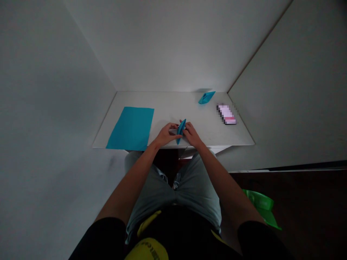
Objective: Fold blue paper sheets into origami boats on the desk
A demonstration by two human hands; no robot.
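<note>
A folded blue paper piece [181, 129] stands narrow and upright between both hands, just above the white table [173, 104] near its front edge. My left hand [166, 134] pinches its left side with curled fingers. My right hand [191, 133] pinches its right side in the same way. A flat blue paper sheet [132, 128] lies on the table to the left of my left hand. A finished blue paper boat [206, 97] sits at the back right of the table.
A phone [226, 114] lies on the table's right part, past my right hand. White walls close in the table on the left, back and right. A green object [261, 206] rests on the dark floor at the lower right.
</note>
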